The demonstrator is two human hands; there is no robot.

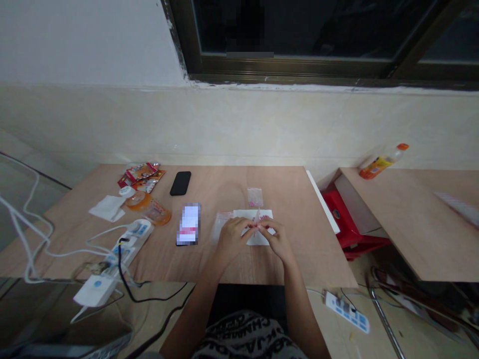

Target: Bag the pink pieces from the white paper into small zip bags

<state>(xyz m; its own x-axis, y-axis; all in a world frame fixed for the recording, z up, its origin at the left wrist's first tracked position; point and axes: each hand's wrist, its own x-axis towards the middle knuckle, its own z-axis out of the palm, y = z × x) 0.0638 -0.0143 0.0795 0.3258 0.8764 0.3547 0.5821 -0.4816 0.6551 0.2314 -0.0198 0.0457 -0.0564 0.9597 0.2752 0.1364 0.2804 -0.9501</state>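
Head | pink item (256, 220) between left hand (231, 240), right hand (274, 239) | white sheet (262, 215) beneath

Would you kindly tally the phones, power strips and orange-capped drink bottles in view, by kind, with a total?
Phones: 2 (black phone, phone with a blurred screen)
Power strips: 2 (power strip on the desk, power strip on the floor)
Orange-capped drink bottles: 1 (orange-capped drink bottle)
Total: 5

The view is taken from the person's head, aimed forward and down at the left hand (232, 238) and right hand (275, 239) above the desk (224, 184).
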